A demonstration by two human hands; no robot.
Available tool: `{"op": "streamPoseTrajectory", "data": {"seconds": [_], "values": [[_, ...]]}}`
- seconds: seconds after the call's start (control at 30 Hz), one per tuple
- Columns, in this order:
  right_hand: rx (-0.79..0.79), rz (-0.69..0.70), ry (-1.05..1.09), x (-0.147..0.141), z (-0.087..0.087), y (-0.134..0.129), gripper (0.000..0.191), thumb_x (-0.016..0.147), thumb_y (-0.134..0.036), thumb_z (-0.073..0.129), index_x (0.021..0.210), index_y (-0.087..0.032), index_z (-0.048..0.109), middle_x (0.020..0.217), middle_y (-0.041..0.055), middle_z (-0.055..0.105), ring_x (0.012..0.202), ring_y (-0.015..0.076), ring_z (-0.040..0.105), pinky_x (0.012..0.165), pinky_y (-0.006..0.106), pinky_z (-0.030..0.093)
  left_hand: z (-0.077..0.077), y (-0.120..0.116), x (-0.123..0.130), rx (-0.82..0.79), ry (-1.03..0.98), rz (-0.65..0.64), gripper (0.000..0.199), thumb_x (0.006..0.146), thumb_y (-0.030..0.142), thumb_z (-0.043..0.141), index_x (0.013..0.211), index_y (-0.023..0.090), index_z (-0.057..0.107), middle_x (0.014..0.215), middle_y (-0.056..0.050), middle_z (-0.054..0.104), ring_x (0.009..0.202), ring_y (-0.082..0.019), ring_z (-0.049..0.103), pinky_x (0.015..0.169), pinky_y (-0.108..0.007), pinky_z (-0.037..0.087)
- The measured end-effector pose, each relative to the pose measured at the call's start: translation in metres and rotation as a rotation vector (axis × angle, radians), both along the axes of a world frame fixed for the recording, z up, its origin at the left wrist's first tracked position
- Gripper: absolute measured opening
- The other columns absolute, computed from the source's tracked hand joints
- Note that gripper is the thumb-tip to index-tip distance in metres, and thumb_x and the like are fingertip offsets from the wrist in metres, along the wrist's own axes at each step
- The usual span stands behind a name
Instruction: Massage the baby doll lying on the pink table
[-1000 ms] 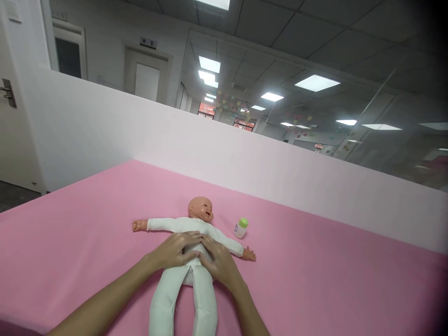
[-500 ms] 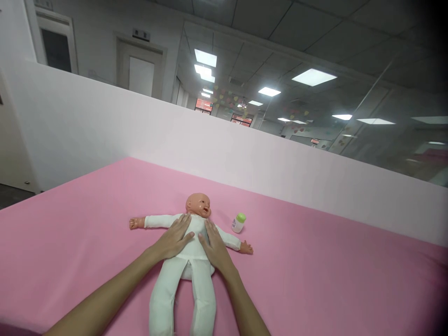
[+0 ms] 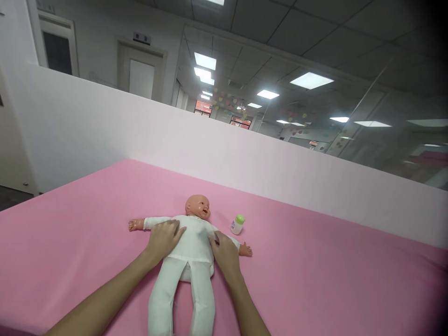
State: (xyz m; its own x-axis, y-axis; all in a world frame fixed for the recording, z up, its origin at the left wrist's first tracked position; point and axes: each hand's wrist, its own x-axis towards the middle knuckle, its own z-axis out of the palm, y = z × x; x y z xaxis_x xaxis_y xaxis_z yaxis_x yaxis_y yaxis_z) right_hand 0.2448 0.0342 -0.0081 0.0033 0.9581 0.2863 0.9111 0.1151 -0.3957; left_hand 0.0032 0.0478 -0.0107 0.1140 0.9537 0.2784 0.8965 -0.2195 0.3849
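A baby doll (image 3: 194, 238) with a bald head and a white cloth body lies on its back on a pink surface (image 3: 301, 275), arms spread and face turned to the right. My left hand (image 3: 164, 240) rests on the left side of its chest near the shoulder, fingers bent and thumb apart on the cloth. On the right side of the torso, by the armpit, my right hand (image 3: 226, 254) is curved with its thumb against the doll. Neither hand visibly grips anything. A small bottle (image 3: 237, 225) with a green cap stands beyond the doll's right-hand arm.
A low white wall (image 3: 224, 149) runs behind the pink surface, with glass above it. Beyond are doors at the left and lit ceiling panels.
Both hands have moved apart, from the middle of the doll's chest out to its sides, and their fingers are now more bent. The doll and bottle stay in place.
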Motion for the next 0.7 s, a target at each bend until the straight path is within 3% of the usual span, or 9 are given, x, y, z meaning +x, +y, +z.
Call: {"op": "streamPoseTrajectory", "data": {"seconds": [0.1,0.23,0.4,0.57,0.7], "values": [[0.032,-0.044,-0.083,0.008,0.007,0.003,0.042,0.105,-0.038,0.039,0.085,-0.022,0.072,0.090,0.0107,0.078,0.085,0.0259,0.071,0.075,0.033,0.046,0.010,0.000,-0.009,0.047,0.050,0.059,0.047,0.105,0.045,0.034,0.097,0.020,0.072,0.098,-0.013,0.078,0.090,-0.030,0.073,0.077,-0.037,0.043],[0.035,-0.199,-0.047,0.034,0.009,0.009,0.042,0.104,-0.036,0.040,0.091,-0.022,0.076,0.093,0.0108,0.077,0.084,0.0250,0.070,0.070,0.032,0.042,0.015,0.002,-0.028,0.057,0.126,0.159,0.043,0.104,0.039,0.034,0.093,0.019,0.071,0.095,-0.013,0.077,0.089,-0.030,0.071,0.072,-0.035,0.040],[0.016,-0.337,-0.067,0.074,0.005,0.010,0.040,0.105,-0.036,0.041,0.109,-0.018,0.076,0.107,0.0154,0.076,0.102,0.0286,0.068,0.076,0.032,0.044,0.003,0.000,-0.070,-0.038,0.231,0.238,0.036,0.101,0.039,0.038,0.096,0.019,0.069,0.100,-0.013,0.076,0.091,-0.030,0.070,0.069,-0.033,0.038],[-0.138,-0.422,-0.125,0.092,-0.003,0.009,0.052,0.106,-0.051,0.038,0.095,-0.015,0.074,0.106,0.0212,0.074,0.103,0.0332,0.067,0.079,0.036,0.045,-0.010,-0.006,-0.108,-0.062,0.192,0.232,0.039,0.099,0.049,0.041,0.095,0.021,0.068,0.097,-0.010,0.075,0.086,-0.027,0.067,0.069,-0.032,0.038],[-0.197,-0.416,-0.045,0.096,-0.005,0.009,0.055,0.106,-0.057,0.035,0.093,-0.016,0.070,0.107,0.0213,0.073,0.098,0.0304,0.068,0.076,0.034,0.045,-0.018,-0.006,-0.118,-0.065,0.033,0.219,0.045,0.098,0.057,0.041,0.106,0.023,0.069,0.107,-0.010,0.072,0.099,-0.028,0.065,0.066,-0.030,0.039]]}}
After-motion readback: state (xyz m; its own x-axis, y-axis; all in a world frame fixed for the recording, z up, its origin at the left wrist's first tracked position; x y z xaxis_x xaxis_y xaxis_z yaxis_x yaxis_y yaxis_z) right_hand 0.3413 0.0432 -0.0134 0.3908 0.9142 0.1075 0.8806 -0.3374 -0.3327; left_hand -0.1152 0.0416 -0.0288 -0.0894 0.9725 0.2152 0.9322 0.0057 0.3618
